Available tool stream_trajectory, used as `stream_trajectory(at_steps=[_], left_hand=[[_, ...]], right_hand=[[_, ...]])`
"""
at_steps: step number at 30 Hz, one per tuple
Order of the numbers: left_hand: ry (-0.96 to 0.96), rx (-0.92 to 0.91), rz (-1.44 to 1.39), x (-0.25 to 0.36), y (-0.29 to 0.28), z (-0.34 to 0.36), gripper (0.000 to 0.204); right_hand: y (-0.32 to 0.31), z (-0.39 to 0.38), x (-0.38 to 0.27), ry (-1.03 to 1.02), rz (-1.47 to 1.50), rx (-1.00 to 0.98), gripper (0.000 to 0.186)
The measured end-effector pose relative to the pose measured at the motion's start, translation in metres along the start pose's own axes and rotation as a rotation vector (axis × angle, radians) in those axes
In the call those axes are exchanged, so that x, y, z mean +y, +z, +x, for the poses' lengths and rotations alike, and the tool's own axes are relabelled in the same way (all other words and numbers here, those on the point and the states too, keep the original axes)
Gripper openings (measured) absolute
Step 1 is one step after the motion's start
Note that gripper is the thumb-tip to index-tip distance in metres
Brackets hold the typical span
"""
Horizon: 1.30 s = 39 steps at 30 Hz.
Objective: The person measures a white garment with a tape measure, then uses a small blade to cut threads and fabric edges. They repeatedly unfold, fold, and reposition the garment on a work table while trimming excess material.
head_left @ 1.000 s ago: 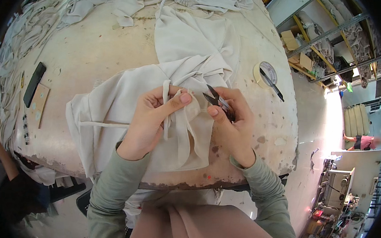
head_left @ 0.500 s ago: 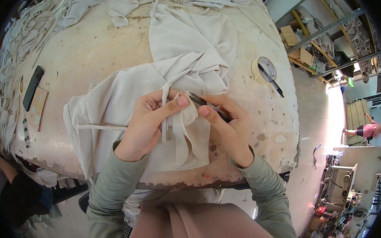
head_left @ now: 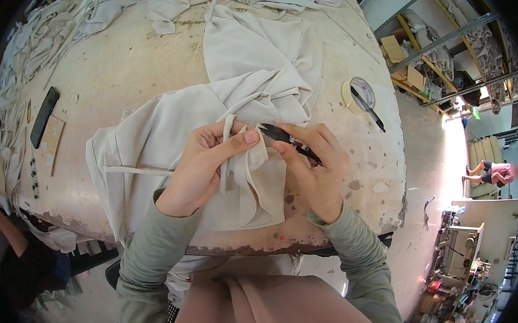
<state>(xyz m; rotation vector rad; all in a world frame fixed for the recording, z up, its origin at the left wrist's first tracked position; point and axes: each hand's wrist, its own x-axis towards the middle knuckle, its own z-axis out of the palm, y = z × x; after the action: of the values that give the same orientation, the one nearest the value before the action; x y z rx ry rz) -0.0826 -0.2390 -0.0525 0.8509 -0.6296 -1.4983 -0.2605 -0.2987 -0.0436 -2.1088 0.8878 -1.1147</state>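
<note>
An off-white garment with narrow straps lies in folds on the table in front of me. My left hand pinches an edge of it between thumb and fingers, and a strap loops up beside the forefinger. Small black thread snips are in my right hand, held between thumb and fingers. Their tips point left at the cloth edge just past my left thumb; whether they touch it I cannot tell. Loose ends of the cloth hang below the pinch.
A roll of tape with a black pen across it lies on the right of the worn table. A black phone rests at the left by a small board. More pale cloth is heaped along the far and left edges. Another person's arm is at far left.
My right hand has moved slightly right with the thread snips, so more of them shows. My left hand stays almost still on the cloth. A person in the background has shifted.
</note>
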Motion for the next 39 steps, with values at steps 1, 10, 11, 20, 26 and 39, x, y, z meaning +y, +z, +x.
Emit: stream_trajectory(at_steps=[1, 10, 11, 20, 26, 39], left_hand=[[-0.005, 0.006, 0.002, 0.001, 0.001, 0.000, 0.020], [-0.095, 0.035, -0.077, 0.004, 0.006, -0.002, 0.015], [-0.102, 0.020, -0.096, 0.004, 0.005, -0.002, 0.016], [-0.182, -0.047, -0.164, 0.001, -0.001, -0.001, 0.017], [-0.189, -0.048, -0.193, 0.000, -0.002, -0.001, 0.016], [0.166, 0.152, 0.284, -0.012, 0.008, 0.001, 0.017]], right_hand=[[-0.001, 0.000, 0.000, -0.004, -0.007, -0.009, 0.025], [0.002, 0.000, 0.008, 0.103, 0.148, -0.022, 0.023], [0.001, -0.001, 0.009, 0.129, 0.190, -0.042, 0.023], [0.002, 0.000, 0.010, 0.091, 0.214, -0.077, 0.022], [0.002, -0.002, 0.007, 0.081, 0.154, -0.062, 0.020], [0.012, -0.006, 0.016, 0.518, 0.599, -0.108, 0.023]])
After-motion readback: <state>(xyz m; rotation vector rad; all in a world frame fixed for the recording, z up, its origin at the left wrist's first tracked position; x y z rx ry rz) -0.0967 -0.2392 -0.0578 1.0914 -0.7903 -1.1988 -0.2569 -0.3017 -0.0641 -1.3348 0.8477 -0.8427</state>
